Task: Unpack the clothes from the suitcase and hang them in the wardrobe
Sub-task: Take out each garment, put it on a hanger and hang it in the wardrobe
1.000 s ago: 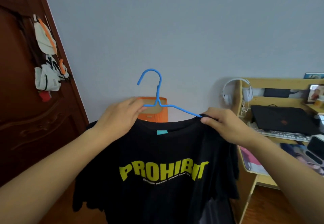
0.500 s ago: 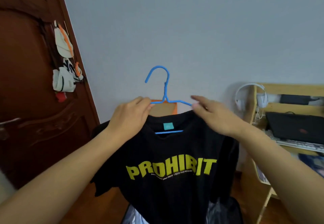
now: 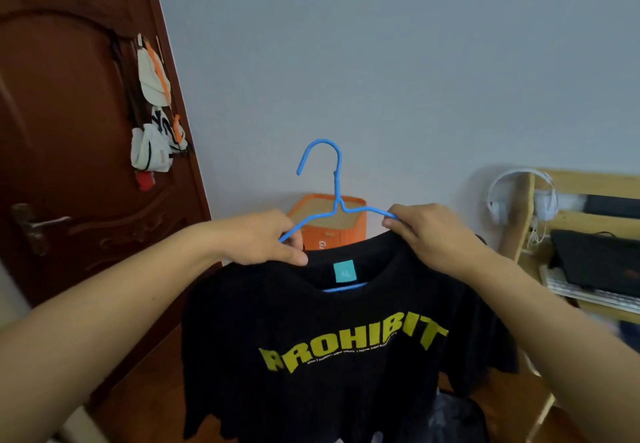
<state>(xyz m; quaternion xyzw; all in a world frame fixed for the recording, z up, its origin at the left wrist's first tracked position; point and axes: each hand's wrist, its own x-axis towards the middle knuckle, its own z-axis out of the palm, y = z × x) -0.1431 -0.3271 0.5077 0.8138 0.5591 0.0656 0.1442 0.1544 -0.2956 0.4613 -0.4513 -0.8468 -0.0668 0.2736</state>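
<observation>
Hanging chest-front toward the camera, black T-shirt draped on blue hanger, shoulder line running left to right, hook up, midway between both hands. Left hand gripping collar and hanger arm; right hand pinching the other; wardrobe unseen.

Two bare forearms in frame, no sleeves visible, left hand and right hand were ungloved, no rings, watch or wristbands seen, nails short
</observation>
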